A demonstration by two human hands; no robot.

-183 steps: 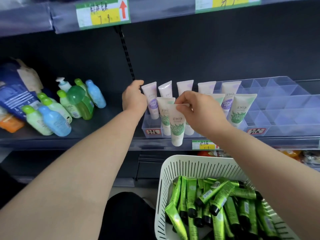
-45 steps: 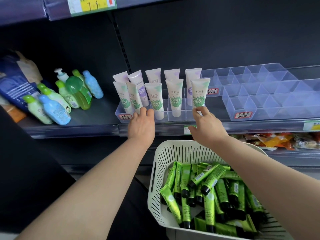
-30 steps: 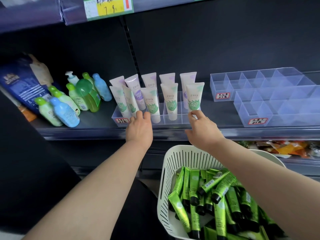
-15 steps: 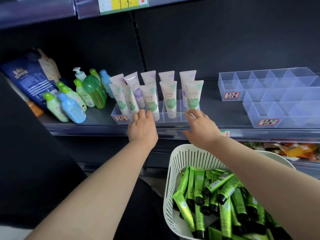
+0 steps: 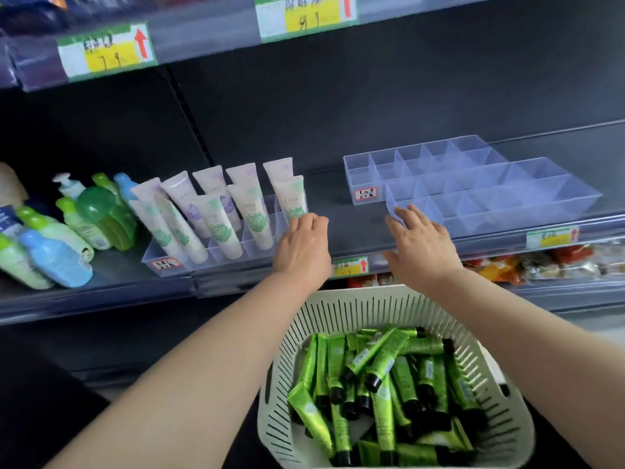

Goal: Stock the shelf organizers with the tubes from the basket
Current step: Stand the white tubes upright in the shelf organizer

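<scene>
Dozens of green tubes (image 5: 382,384) lie heaped in the white slotted basket (image 5: 338,313), none of them held. Most tubes lie with the long axis running away from the person, black caps toward the near side; a few on top cross the heap diagonally. The basket sits below the shelf (image 5: 351,221) edge, beneath and between the two forearms, so the tubes lie down and back toward the person from both hands. Both hands are up at shelf level, apart from each other and empty. The left hand (image 5: 302,247) rests its bent fingers against the right end of the filled organizer (image 5: 236,257), just beside the rightmost of the white tubes (image 5: 250,214) standing in it. The right hand (image 5: 421,245) has its fingers spread, fingertips at the near left corner of the front empty organizer (image 5: 490,204); a second empty organizer (image 5: 406,164) sits behind it. Bare shelf separates the filled organizer from the empty ones. Judgement: the right hand is nearer the empty compartments, so it suits placing; either hand must first drop to the basket, and a crosswise top tube is the easiest pick. Coloured bottles (image 5: 101,214) stand at the far left of the shelf.
</scene>
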